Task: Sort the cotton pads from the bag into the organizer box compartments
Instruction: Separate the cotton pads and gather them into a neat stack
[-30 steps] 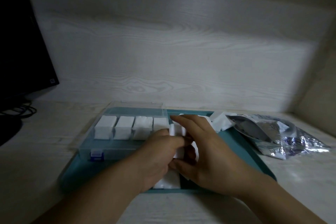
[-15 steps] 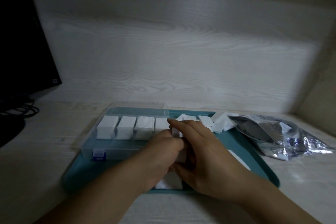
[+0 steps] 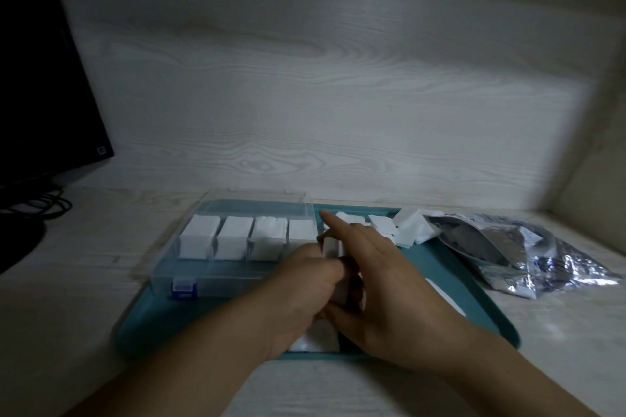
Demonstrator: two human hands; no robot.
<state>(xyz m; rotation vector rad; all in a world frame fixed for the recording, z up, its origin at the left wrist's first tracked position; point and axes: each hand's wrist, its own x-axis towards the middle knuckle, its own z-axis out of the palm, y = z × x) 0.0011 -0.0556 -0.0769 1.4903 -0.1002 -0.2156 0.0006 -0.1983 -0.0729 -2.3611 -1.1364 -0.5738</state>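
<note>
a small stack of cotton pads (image 3: 333, 249) stands on edge between the two hands, just right of the organizer box (image 3: 237, 267), at its right end. the left hand (image 3: 305, 294) has its fingers curled round the stack from the left; the right hand (image 3: 376, 284) cups it from the right, thumb underneath and forefinger stretched out straight toward the back of the box. four compartments in the back row of the box already hold white pads; the front row looks bare, though the clear plastic makes that hard to judge. more loose pads (image 3: 403, 228) lie right of the box on the teal tray (image 3: 481, 308), one flat pad (image 3: 316, 338) shows under the wrists, and the silver bag (image 3: 528, 250) lies further right, off the tray.

the step in hand seems to be squaring the stack before it goes in. best to keep both sides pressed evenly so the edges line up, then lower it straight into a free compartment; a loose grip would probably let the soft pads fan out or catch on a divider.
</note>
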